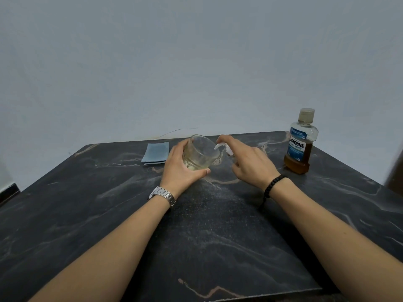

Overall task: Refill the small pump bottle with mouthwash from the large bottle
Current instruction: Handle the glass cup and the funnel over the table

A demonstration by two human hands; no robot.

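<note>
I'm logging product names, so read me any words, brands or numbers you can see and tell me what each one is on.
"LISTERINE": front label of the large bottle, standing capped at the table's far right.
"COOL MINT": same label, just below the brand.
Other print on that label: too small to read.
Glass cup, folded blue cloth, white pump head: no text visible.

Both forearms are bare, with no sleeves in sight. The left hand (181, 164) has a silver metal watch (162, 196) with a linked band on its wrist. The right hand (250, 164) has a bracelet of round black beads (272, 185) on its wrist.
</note>
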